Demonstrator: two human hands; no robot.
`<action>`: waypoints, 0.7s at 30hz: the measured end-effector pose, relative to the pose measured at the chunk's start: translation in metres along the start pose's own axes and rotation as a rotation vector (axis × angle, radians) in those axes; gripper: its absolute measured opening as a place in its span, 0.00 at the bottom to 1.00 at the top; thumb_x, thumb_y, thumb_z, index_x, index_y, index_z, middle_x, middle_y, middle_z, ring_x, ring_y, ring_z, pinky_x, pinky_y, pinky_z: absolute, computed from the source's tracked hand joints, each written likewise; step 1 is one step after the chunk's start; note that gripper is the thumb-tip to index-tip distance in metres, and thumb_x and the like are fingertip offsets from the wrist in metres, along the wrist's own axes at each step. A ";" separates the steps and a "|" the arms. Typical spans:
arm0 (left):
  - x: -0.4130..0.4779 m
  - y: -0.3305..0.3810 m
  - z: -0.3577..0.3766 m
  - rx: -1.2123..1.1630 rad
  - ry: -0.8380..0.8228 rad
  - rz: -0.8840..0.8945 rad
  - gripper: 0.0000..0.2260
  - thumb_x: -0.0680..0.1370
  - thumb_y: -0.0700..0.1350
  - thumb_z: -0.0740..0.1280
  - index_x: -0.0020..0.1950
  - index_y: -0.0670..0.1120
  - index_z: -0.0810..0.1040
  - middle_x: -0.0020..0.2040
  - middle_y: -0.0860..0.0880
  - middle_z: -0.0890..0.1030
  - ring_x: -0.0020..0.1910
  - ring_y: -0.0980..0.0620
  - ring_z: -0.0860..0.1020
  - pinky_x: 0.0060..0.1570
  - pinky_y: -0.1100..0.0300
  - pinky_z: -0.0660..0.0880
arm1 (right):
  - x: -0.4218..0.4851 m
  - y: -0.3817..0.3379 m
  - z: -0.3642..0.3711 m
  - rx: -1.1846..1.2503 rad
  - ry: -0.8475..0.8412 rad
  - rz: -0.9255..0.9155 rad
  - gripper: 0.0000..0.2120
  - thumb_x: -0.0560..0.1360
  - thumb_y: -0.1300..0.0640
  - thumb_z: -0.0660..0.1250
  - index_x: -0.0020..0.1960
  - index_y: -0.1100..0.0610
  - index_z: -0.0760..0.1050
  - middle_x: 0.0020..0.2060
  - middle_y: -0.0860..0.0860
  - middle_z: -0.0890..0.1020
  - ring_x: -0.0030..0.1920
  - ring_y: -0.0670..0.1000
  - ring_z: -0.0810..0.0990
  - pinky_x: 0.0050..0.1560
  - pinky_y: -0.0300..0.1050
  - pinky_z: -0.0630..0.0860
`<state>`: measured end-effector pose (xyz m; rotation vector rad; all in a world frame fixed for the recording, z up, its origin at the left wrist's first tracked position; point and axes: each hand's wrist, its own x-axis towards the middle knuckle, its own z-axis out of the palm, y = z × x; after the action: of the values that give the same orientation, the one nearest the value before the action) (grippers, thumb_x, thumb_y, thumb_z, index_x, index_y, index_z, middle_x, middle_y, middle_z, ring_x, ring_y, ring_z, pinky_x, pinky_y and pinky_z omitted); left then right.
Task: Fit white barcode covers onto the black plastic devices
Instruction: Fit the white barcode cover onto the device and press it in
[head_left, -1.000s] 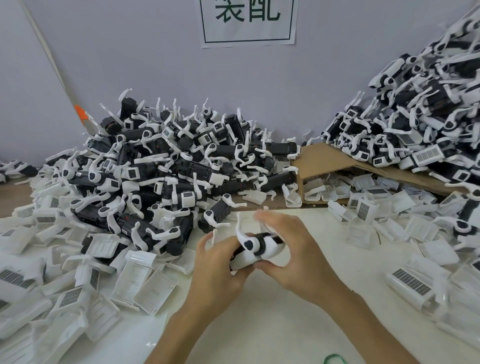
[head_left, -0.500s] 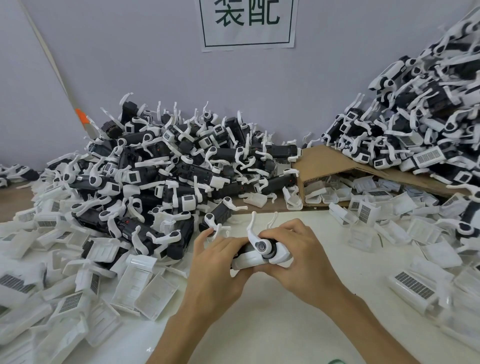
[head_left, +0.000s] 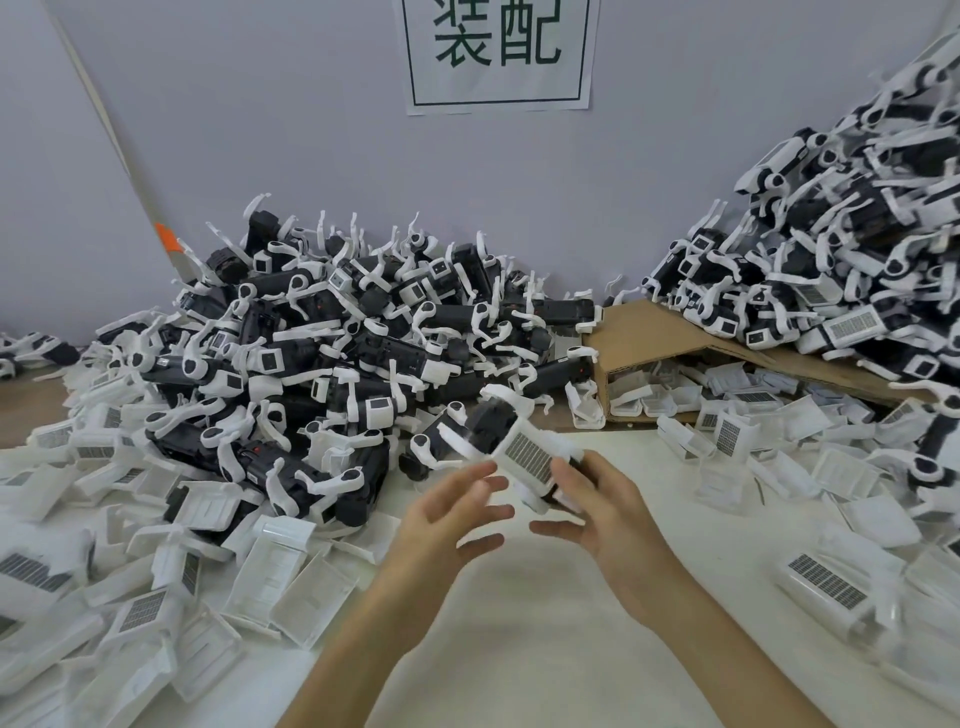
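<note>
A white table (head_left: 519, 665) buried in parts: a heap of black devices (head_left: 337, 353) left of the cardboard box (head_left: 654, 332), a second heap (head_left: 841, 249) spilling over the box's right side, and loose white covers (head_left: 291, 577) scattered in front of the box and inside it. In front of the box, a person's left hand (head_left: 457, 514) hangs released, fingers spread and holding nothing. The right hand (head_left: 613, 514) has its fingers (head_left: 569, 470) against the lower end of one device (head_left: 488, 421) wearing its barcode cover (head_left: 530, 457) — motion blur hides whether they grasp it or have let go. The unit is raised off the table, tilted toward the left heap. It looks like light, rigid plastic, its thin white clips probably easy to snap — best held round the covered body, not the arms.
</note>
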<state>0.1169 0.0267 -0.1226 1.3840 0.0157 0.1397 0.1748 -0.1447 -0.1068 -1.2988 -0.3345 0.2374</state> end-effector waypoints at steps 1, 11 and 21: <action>0.000 -0.002 0.001 0.045 -0.021 0.006 0.17 0.72 0.55 0.73 0.59 0.53 0.83 0.59 0.48 0.84 0.56 0.50 0.83 0.51 0.58 0.78 | -0.001 0.002 0.002 -0.027 -0.024 0.004 0.19 0.72 0.49 0.70 0.58 0.59 0.78 0.52 0.55 0.85 0.49 0.51 0.85 0.46 0.48 0.83; -0.003 -0.006 0.007 0.120 0.130 0.175 0.11 0.71 0.57 0.74 0.52 0.59 0.84 0.52 0.52 0.86 0.53 0.57 0.83 0.49 0.68 0.76 | -0.007 0.016 0.002 -0.762 -0.025 -0.576 0.34 0.74 0.58 0.73 0.74 0.43 0.62 0.72 0.35 0.65 0.71 0.44 0.69 0.66 0.34 0.68; -0.002 -0.006 0.010 -0.035 0.183 0.122 0.21 0.77 0.58 0.64 0.62 0.45 0.80 0.56 0.45 0.85 0.59 0.48 0.82 0.62 0.55 0.72 | -0.008 0.014 0.004 -0.732 -0.170 -0.442 0.18 0.77 0.39 0.63 0.66 0.36 0.68 0.63 0.35 0.75 0.65 0.43 0.74 0.56 0.36 0.69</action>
<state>0.1168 0.0157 -0.1271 1.3338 0.0813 0.3668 0.1665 -0.1403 -0.1207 -1.8783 -0.8978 -0.1746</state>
